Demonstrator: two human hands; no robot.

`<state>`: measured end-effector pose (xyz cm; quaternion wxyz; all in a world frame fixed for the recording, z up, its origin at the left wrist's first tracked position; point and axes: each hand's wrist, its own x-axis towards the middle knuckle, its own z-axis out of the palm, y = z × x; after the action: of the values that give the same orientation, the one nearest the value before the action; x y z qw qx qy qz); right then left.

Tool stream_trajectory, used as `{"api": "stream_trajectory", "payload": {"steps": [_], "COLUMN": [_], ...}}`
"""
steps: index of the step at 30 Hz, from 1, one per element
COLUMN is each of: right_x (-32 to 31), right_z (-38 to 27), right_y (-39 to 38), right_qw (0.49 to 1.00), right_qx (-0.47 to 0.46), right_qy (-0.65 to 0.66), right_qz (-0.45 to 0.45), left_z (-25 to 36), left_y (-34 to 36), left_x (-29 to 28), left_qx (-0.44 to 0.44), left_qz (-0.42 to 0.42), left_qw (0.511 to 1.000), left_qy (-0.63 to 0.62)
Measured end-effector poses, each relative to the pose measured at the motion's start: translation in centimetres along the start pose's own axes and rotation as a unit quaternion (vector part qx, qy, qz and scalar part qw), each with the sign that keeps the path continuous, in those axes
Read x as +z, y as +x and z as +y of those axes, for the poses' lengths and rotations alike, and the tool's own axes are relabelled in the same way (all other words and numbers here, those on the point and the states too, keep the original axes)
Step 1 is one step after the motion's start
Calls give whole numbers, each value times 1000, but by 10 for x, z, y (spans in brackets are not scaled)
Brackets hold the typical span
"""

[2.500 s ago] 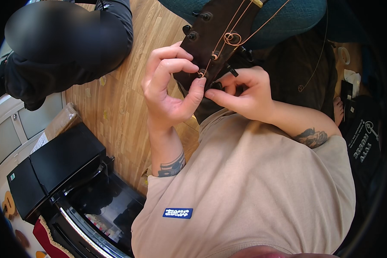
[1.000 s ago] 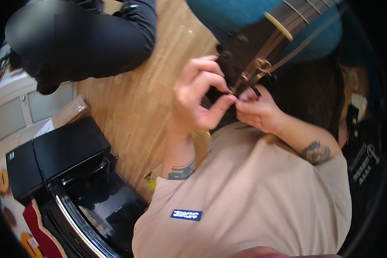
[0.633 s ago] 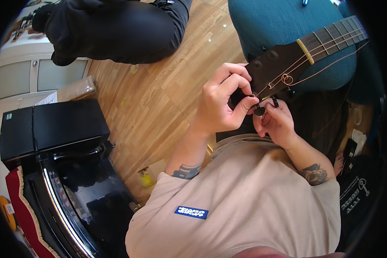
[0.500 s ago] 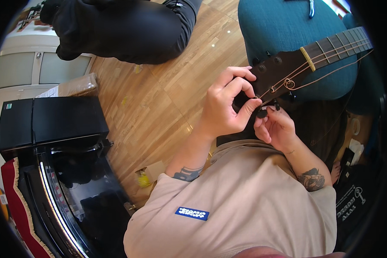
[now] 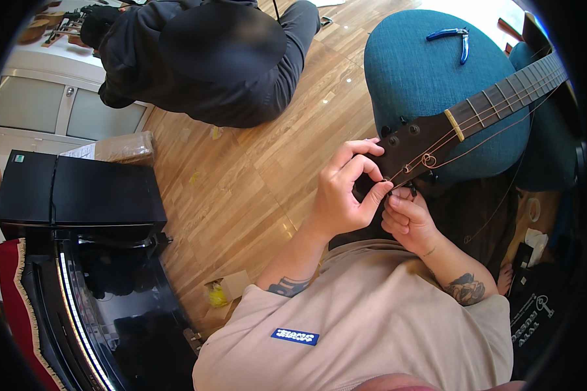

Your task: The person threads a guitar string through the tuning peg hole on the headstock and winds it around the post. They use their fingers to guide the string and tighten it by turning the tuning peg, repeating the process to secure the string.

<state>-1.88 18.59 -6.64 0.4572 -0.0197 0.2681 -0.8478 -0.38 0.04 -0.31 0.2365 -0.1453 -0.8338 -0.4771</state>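
Observation:
A guitar's dark headstock [image 5: 414, 146] points toward me, its neck [image 5: 502, 98] running off to the upper right. My left hand [image 5: 346, 189] reaches over the end of the headstock. Its thumb and forefinger pinch a copper-coloured guitar string [image 5: 430, 144] beside a tuning post, and the other fingers rest along the far edge. Under the near edge, my right hand [image 5: 411, 218] has its fingers closed around a black tuning peg, mostly hidden by them. A loose string coil [image 5: 428, 160] curls above the headstock, and another string trails away beside the neck.
The neck passes over a blue upholstered chair [image 5: 411, 72], where blue-handled cutters [image 5: 464, 45] lie. Someone in dark clothes [image 5: 195, 72] sits on the wooden floor [image 5: 241, 176]. At left are a glossy black piano [image 5: 130, 313] and a black box [image 5: 104, 189]. A small open carton [image 5: 231, 285] stands nearby.
The view has shifted, so the hands and guitar sit lower and the cutters show whole. My right hand's fingers have turned and curled in tighter at the peg; my left keeps its pinch.

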Motion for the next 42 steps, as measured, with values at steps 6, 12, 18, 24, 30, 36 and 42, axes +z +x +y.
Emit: {"api": "stream_trajectory", "payload": {"steps": [6, 12, 18, 24, 30, 36, 42], "right_x": [7, 7, -5, -8, -1, 0, 6], "right_z": [3, 4, 6, 16, 19, 24, 16], "right_y": [-7, -9, -4, 1, -1, 1, -2], "right_qw": [912, 997, 947, 923, 893, 902, 975], "right_qx": [-191, -21, 161, 147, 171, 151, 71], "right_qy": [-342, -62, 255, 309, 371, 366, 199], "right_qz": [119, -33, -109, -174, -189, -174, -67], "left_z": [0, 1, -1, -3, -3, 2, 5], "left_y": [-3, 0, 0, 5, 8, 3, 0], "left_x": [1, -2, -4, -10, -13, -10, -3], "left_qx": [-10, -9, 14, 16, 17, -5, -11], "left_qz": [8, 5, 0, -22, -52, -15, -1], "left_qw": [1000, 1000, 999, 999, 998, 1000, 1000], "left_qy": [-9, -18, -32, -26, -13, -1, -5]}}
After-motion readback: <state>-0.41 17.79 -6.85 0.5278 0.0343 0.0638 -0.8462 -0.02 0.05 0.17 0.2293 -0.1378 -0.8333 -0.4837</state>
